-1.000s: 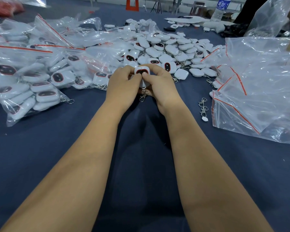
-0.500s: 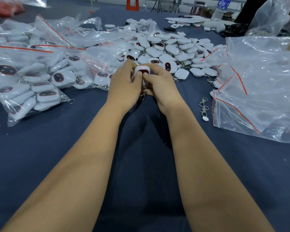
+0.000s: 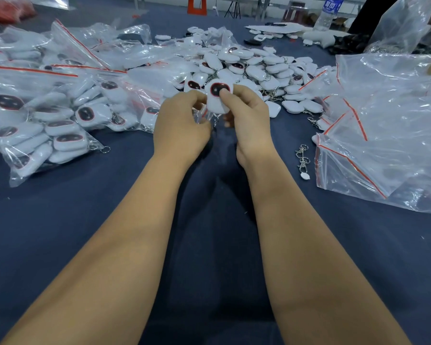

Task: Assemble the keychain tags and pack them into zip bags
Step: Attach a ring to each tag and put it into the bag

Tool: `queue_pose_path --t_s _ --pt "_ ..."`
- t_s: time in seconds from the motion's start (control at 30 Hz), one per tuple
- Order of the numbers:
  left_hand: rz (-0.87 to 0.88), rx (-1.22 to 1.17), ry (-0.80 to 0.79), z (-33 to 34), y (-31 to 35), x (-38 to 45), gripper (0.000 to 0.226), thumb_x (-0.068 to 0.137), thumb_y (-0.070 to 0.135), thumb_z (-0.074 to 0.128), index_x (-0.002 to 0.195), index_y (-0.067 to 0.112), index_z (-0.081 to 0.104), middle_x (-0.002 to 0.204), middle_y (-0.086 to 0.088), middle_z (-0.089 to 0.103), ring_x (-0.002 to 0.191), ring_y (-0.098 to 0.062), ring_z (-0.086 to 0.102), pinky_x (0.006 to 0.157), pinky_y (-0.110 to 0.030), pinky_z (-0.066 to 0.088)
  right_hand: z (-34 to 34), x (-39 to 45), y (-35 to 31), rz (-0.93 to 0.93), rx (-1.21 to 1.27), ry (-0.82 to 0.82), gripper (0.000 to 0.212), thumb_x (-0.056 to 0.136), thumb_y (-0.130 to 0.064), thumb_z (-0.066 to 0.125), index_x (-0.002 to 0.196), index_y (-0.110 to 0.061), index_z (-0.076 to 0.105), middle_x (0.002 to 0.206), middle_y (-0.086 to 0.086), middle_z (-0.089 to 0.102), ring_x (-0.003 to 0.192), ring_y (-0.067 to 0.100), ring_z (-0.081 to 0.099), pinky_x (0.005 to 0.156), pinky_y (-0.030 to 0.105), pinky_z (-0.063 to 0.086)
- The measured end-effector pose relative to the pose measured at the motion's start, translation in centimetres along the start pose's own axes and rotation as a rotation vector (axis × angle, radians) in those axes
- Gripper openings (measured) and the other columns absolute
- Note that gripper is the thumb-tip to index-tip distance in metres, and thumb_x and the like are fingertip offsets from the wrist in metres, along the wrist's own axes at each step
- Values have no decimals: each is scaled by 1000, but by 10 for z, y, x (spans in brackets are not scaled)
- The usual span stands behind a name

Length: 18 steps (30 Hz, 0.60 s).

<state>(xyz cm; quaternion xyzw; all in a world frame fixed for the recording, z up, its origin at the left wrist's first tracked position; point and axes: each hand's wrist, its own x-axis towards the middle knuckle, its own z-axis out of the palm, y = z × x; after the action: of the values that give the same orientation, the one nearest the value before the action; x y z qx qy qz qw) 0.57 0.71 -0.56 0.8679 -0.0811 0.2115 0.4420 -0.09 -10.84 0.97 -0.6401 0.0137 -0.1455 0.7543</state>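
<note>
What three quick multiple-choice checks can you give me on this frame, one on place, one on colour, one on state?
1. Where do the loose metal clasps lie?
A. On the cloth beside the empty zip bags
B. Inside a filled bag
C. On the water bottle

2. What colour is the seal strip on the empty zip bags?
A. Blue
B. Red
C. Green

3. What is the right hand doing?
A. Resting flat on the cloth
B. Hanging idle
C. Pinching the white tag

Answers: 1 A, the clasps sit on the dark cloth by the bags' left edge. 2 B, red lines run along the bag mouths. 3 C, thumb and fingers grip the tag, while the left hand holds something small beside it.
</note>
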Motion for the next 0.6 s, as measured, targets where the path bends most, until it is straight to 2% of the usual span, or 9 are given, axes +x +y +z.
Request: queue_pose_path --t_s 0.07,0.13,0.27,0.33,0.4,0.5,0.6 --pt "51 99 12 0 0 -1 28 79 14 62 104 25 68 103 3 67 100 -25 58 75 -36 49 0 1 -2 40 105 7 6 95 -5 58 93 -9 61 82 9 62 58 12 55 56 20 47" --pt "60 129 29 -1 1 -2 20 81 16 59 96 27 66 97 3 67 95 -26 58 70 -37 48 1 1 -4 81 216 3 5 96 -1 55 96 -6 56 89 16 63 65 17 62 62 24 54" --pt "-30 -54 56 -1 2 -2 27 86 18 58 109 30 64 103 10 67 82 -10 60 75 -28 48 2 2 -3 106 251 -14 9 95 3 51 99 -5 52 92 19 64 79 26 64 80 34 60" --pt "-64 -139 94 -2 3 -1 27 85 16 59 107 32 60 96 14 64 71 3 56 68 -15 44 3 2 -1 111 198 -10 10 94 3 53 97 -7 52 91 17 64 82 25 63 84 36 59" --pt "-82 -216 126 -3 6 -1 28 83 13 58 102 34 58 87 17 61 64 7 54 60 -9 41 3 2 2 92 99 -8 8 94 -1 57 97 -8 53 90 13 65 85 23 63 87 37 58" --pt "-118 -304 148 -4 8 -1 31 81 8 56 99 33 58 86 16 61 60 7 52 57 -10 43 3 1 7 42 -178 -19 9 92 -12 63 95 -16 56 88 5 67 84 19 64 87 37 55" --pt "-116 -340 167 -4 10 -1 31 80 5 55 97 30 59 87 14 62 59 7 53 55 -8 42 5 -1 11 -8 -405 -25 10 87 -14 68 92 -20 62 85 -3 66 80 11 61 78 27 52"
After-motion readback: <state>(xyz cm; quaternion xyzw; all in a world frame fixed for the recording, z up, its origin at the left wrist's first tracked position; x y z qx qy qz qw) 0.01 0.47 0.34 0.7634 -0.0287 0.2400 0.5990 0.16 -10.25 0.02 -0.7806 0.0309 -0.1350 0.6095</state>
